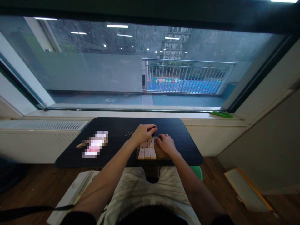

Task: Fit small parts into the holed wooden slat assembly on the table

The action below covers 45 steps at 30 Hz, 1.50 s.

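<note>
Three pale wooden slats with dark round holes lie side by side on a brown wooden board at the table's front edge. Above the far end of the slats, my left hand has its fingers and thumb drawn together in a pinch. Whatever is between those fingertips is too small to make out. My right hand rests on the brown board, fingers apart, with the thumb by the rightmost slat. A few small metal pieces, like screws or nails, lie left of my left hand.
The dark table stands against the window sill. On its left are a blurred-out item and a wooden stick. A radiator is at the left, a green object below the right edge, and a panel on the floor.
</note>
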Each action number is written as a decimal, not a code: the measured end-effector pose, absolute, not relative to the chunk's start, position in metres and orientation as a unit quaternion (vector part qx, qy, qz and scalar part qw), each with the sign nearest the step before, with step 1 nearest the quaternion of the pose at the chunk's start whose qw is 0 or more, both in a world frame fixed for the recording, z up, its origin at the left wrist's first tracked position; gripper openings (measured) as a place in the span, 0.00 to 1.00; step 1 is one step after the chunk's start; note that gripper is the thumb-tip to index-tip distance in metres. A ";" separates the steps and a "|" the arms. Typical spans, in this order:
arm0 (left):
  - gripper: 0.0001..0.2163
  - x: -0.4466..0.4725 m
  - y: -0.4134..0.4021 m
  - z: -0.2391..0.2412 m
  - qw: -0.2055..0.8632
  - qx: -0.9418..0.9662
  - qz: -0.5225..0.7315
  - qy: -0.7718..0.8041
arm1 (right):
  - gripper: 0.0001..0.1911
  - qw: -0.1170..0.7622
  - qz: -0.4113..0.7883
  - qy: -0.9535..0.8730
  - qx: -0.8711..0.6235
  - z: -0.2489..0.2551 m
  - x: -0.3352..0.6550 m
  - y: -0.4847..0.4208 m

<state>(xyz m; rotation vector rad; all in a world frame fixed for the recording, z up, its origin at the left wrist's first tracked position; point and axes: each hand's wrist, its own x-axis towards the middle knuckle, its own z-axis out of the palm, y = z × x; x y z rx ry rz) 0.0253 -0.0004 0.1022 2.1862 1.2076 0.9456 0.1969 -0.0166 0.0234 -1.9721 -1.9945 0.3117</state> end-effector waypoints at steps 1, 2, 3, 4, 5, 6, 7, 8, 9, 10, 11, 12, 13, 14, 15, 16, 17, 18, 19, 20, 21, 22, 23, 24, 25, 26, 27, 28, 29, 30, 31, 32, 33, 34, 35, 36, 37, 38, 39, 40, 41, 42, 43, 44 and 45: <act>0.14 0.025 -0.001 0.102 0.234 0.795 0.345 0.440 | 0.18 0.160 0.109 -0.697 -0.690 0.023 0.197 -0.017; 0.14 0.024 -0.001 0.102 0.235 0.794 0.346 0.441 | 0.18 0.160 0.110 -0.696 -0.691 0.023 0.197 -0.017; 0.14 0.024 -0.002 0.102 0.235 0.793 0.348 0.442 | 0.19 0.161 0.110 -0.696 -0.691 0.023 0.197 -0.018; 0.14 0.023 -0.002 0.103 0.235 0.792 0.350 0.442 | 0.19 0.162 0.110 -0.695 -0.692 0.023 0.197 -0.018; 0.14 0.023 -0.003 0.103 0.235 0.791 0.351 0.443 | 0.19 0.162 0.110 -0.695 -0.691 0.023 0.197 -0.018; 0.14 0.022 -0.003 0.102 0.235 0.790 0.353 0.443 | 0.19 0.163 0.110 -0.696 -0.691 0.023 0.197 -0.019; 0.15 0.021 -0.003 0.102 0.236 0.789 0.354 0.443 | 0.19 0.163 0.110 -0.696 -0.691 0.023 0.197 -0.019; 0.15 0.021 -0.003 0.101 0.236 0.788 0.356 0.443 | 0.19 0.163 0.110 -0.696 -0.691 0.023 0.197 -0.020; 0.15 0.020 -0.004 0.101 0.237 0.788 0.357 0.442 | 0.19 0.163 0.109 -0.696 -0.691 0.023 0.197 -0.020; 0.15 0.020 -0.004 0.100 0.237 0.788 0.358 0.442 | 0.19 0.163 0.109 -0.696 -0.691 0.023 0.197 -0.021; 0.15 0.020 -0.004 0.100 0.238 0.787 0.359 0.441 | 0.19 0.163 0.109 -0.696 -0.691 0.023 0.197 -0.021; 0.15 0.020 -0.004 0.099 0.240 0.787 0.360 0.440 | 0.19 0.162 0.109 -0.696 -0.691 0.023 0.197 -0.022; 0.15 0.020 -0.004 0.098 0.241 0.786 0.361 0.440 | 0.19 0.162 0.109 -0.696 -0.691 0.024 0.196 -0.023; 0.15 0.019 -0.004 0.098 0.242 0.785 0.362 0.440 | 0.19 0.162 0.109 -0.696 -0.691 0.024 0.196 -0.023; 0.15 0.019 -0.004 0.098 0.244 0.785 0.362 0.440 | 0.19 0.162 0.110 -0.697 -0.690 0.025 0.196 -0.024; 0.15 0.019 -0.005 0.098 0.245 0.784 0.363 0.440 | 0.19 0.162 0.110 -0.697 -0.690 0.025 0.196 -0.025; 0.15 0.019 -0.005 0.098 0.246 0.783 0.363 0.441 | 0.19 0.161 0.110 -0.698 -0.689 0.025 0.196 -0.025; 0.15 0.019 -0.005 0.098 0.246 0.783 0.363 0.441 | 0.19 0.161 0.110 -0.698 -0.689 0.025 0.196 -0.026; 0.15 0.018 -0.006 0.098 0.247 0.782 0.364 0.442 | 0.18 0.160 0.110 -0.699 -0.688 0.025 0.196 -0.026; 0.15 0.018 -0.006 0.098 0.248 0.781 0.364 0.442 | 0.18 0.160 0.111 -0.699 -0.688 0.025 0.196 -0.027; 0.15 0.018 -0.006 0.098 0.248 0.780 0.365 0.443 | 0.18 0.160 0.110 -0.699 -0.688 0.025 0.195 -0.027; 0.15 0.018 -0.007 0.098 0.248 0.780 0.365 0.444 | 0.18 0.160 0.110 -0.699 -0.689 0.025 0.195 -0.027; 0.16 0.017 -0.007 0.098 0.248 0.779 0.366 0.444 | 0.18 0.161 0.110 -0.698 -0.689 0.025 0.195 -0.028; 0.15 0.017 -0.007 0.098 0.248 0.779 0.366 0.444 | 0.18 0.162 0.110 -0.698 -0.689 0.025 0.195 -0.028; 0.15 0.017 -0.007 0.098 0.248 0.779 0.367 0.444 | 0.18 0.163 0.110 -0.698 -0.688 0.025 0.195 -0.027; 0.16 0.017 -0.008 0.098 0.248 0.779 0.367 0.443 | 0.18 0.164 0.109 -0.699 -0.688 0.025 0.194 -0.027; 0.16 0.017 -0.008 0.097 0.248 0.779 0.368 0.442 | 0.18 0.165 0.109 -0.699 -0.687 0.025 0.194 -0.027; 0.16 0.017 -0.007 0.097 0.249 0.779 0.368 0.442 | 0.18 0.166 0.110 -0.699 -0.687 0.025 0.194 -0.027; 0.16 0.017 -0.007 0.097 0.250 0.780 0.368 0.441 | 0.18 0.167 0.110 -0.699 -0.686 0.025 0.194 -0.027; 0.16 0.017 -0.007 0.096 0.250 0.780 0.369 0.440 | 0.18 0.168 0.110 -0.700 -0.686 0.025 0.194 -0.027; 0.16 0.017 -0.007 0.096 0.251 0.780 0.369 0.439 | 0.18 0.168 0.110 -0.700 -0.685 0.025 0.195 -0.027; 0.17 0.017 -0.006 0.095 0.252 0.780 0.370 0.438 | 0.18 0.169 0.110 -0.700 -0.685 0.025 0.195 -0.027; 0.17 0.017 -0.006 0.094 0.253 0.779 0.371 0.437 | 0.18 0.170 0.111 -0.700 -0.684 0.025 0.195 -0.028; 0.17 0.017 -0.006 0.094 0.254 0.779 0.372 0.436 | 0.18 0.171 0.112 -0.701 -0.684 0.025 0.195 -0.028; 0.17 0.016 -0.006 0.093 0.255 0.779 0.373 0.435 | 0.18 0.172 0.112 -0.701 -0.683 0.025 0.195 -0.028; 0.17 0.016 -0.006 0.093 0.255 0.778 0.374 0.435 | 0.18 0.172 0.113 -0.701 -0.683 0.025 0.195 -0.028; 0.17 0.016 -0.006 0.092 0.256 0.778 0.375 0.434 | 0.18 0.173 0.113 -0.700 -0.683 0.025 0.196 -0.028; 0.17 0.016 -0.006 0.092 0.256 0.777 0.376 0.434 | 0.18 0.174 0.114 -0.700 -0.683 0.025 0.196 -0.028; 0.17 0.016 -0.006 0.092 0.257 0.777 0.377 0.434 | 0.18 0.174 0.114 -0.700 -0.683 0.025 0.196 -0.028; 0.17 0.016 -0.006 0.092 0.257 0.776 0.378 0.434 | 0.18 0.175 0.114 -0.700 -0.683 0.025 0.196 -0.028; 0.17 0.016 -0.006 0.092 0.258 0.776 0.379 0.434 | 0.18 0.176 0.114 -0.699 -0.683 0.025 0.196 -0.028; 0.17 0.017 -0.006 0.092 0.259 0.776 0.379 0.433 | 0.18 0.176 0.114 -0.699 -0.683 0.025 0.196 -0.028; 0.18 0.017 -0.005 0.092 0.259 0.776 0.379 0.433 | 0.18 0.176 0.113 -0.699 -0.683 0.025 0.196 -0.028; 0.18 0.017 -0.005 0.092 0.259 0.776 0.379 0.432 | 0.18 0.177 0.113 -0.699 -0.683 0.025 0.196 -0.028; 0.18 0.017 -0.005 0.092 0.259 0.777 0.379 0.431 | 0.18 0.177 0.112 -0.700 -0.683 0.025 0.196 -0.028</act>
